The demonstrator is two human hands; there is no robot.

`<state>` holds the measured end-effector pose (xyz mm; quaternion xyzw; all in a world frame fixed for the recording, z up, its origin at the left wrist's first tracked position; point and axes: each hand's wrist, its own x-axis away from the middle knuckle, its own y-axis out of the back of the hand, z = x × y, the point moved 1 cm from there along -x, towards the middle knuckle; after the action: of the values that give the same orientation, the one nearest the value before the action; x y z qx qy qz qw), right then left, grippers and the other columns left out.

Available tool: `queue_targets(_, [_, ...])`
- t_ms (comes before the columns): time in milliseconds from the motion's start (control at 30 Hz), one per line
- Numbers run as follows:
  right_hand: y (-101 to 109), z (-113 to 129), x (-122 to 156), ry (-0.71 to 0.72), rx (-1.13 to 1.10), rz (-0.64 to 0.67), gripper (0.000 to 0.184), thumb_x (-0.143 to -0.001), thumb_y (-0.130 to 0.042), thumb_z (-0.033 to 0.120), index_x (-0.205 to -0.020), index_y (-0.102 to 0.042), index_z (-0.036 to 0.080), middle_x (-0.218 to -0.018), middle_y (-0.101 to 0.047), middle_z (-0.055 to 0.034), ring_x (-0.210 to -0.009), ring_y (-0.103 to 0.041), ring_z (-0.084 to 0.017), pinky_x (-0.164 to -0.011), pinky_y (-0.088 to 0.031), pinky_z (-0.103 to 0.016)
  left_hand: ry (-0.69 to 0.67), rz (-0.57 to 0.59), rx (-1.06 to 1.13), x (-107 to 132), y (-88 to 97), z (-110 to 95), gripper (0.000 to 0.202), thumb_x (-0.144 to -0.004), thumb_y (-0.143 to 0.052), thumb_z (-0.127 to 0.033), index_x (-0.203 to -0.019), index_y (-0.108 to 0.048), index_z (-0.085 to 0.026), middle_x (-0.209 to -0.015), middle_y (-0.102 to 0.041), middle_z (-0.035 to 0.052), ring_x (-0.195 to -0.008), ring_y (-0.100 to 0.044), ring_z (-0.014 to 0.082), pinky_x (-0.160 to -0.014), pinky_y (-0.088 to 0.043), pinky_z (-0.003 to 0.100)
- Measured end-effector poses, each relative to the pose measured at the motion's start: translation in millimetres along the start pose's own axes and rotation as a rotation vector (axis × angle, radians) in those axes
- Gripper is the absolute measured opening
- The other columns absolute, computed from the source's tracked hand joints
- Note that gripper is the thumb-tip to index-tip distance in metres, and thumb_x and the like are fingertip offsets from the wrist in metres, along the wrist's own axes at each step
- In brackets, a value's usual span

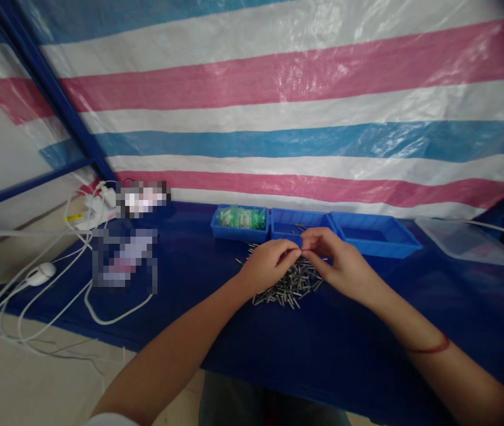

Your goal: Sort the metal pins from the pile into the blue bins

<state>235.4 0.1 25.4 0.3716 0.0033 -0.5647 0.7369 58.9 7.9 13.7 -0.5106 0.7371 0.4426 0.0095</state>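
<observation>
A pile of small metal pins point(290, 284) lies on the blue cloth-covered table point(216, 319). Above it my left hand point(270, 263) and my right hand point(336, 260) meet fingertip to fingertip, both with fingers curled in a pinch. What they pinch between them is too small to make out. Just behind the hands stand three blue trays: the left tray point(239, 223) holds green parts, the middle tray point(299, 225) holds a few pins, and the right tray point(374, 234) looks bare inside.
White cables point(57, 284) and a power strip point(96, 210) lie at the table's left. A clear plastic bag point(469, 242) sits at the right. A striped tarp point(278, 106) on a blue frame stands behind the table.
</observation>
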Motion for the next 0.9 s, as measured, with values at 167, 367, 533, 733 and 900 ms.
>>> queue_targets(167, [-13.8, -3.4, -7.6, -0.151, -0.297, -0.299, 0.032, -0.074, -0.07, 0.037, -0.098, -0.057, 0.02, -0.089, -0.063, -0.0041, -0.081, -0.062, -0.017, -0.077, -0.052, -0.032, 0.167, -0.192, 0.223, -2.0, -4.2, 9.8, 0.02, -0.091, -0.051, -0.031, -0.095, -0.064, -0.017, -0.09, -0.068, 0.0036, -0.081, -0.062, 0.0151, -0.076, -0.047, 0.026])
queue_targets(367, [-18.3, -5.1, -11.0, -0.187, -0.268, -0.301, 0.028, -0.076, -0.067, 0.044, -0.081, -0.065, 0.017, -0.076, -0.067, -0.0042, -0.068, -0.06, -0.015, -0.07, -0.051, -0.033, 0.229, -0.222, 0.301, -3.8, -11.4, 13.8, 0.021, -0.088, -0.055, -0.033, -0.096, -0.065, -0.017, -0.091, -0.07, 0.0038, -0.081, -0.063, 0.0158, -0.074, -0.048, 0.026])
queue_targets(533, [-14.8, -5.4, -13.3, -0.121, -0.174, -0.256, 0.024, -0.079, -0.063, 0.041, -0.087, -0.067, 0.018, -0.083, -0.069, -0.0043, -0.075, -0.063, -0.016, -0.072, -0.051, -0.033, 0.214, -0.193, 0.234, -3.8, -11.1, 12.7, 0.02, -0.089, -0.055, -0.031, -0.097, -0.068, -0.018, -0.091, -0.071, 0.0028, -0.081, -0.064, 0.016, -0.077, -0.049, 0.027])
queue_targets(733, [-5.9, -9.0, -16.3, -0.022, 0.046, -0.194, 0.022, -0.085, -0.057, 0.038, -0.089, -0.068, 0.019, -0.083, -0.068, -0.0039, -0.072, -0.06, -0.014, -0.063, -0.047, -0.028, 0.118, -0.267, 0.064, -6.3, -3.3, 13.6, 0.018, -0.088, -0.057, -0.029, -0.1, -0.066, -0.018, -0.09, -0.07, 0.0027, -0.076, -0.062, 0.014, -0.078, -0.049, 0.027])
queue_targets(900, [7.1, -22.2, -25.5, 0.007, 0.31, -0.28, 0.026, -0.088, -0.051, 0.037, -0.087, -0.069, 0.019, -0.085, -0.068, -0.0075, -0.08, -0.058, -0.02, -0.076, -0.044, -0.036, 0.0, -0.257, -0.251, -9.5, 11.5, 15.7, 0.035, -0.091, -0.053, -0.03, -0.124, -0.053, -0.02, -0.101, -0.066, 0.0048, -0.095, -0.058, 0.019, -0.091, -0.042, 0.036])
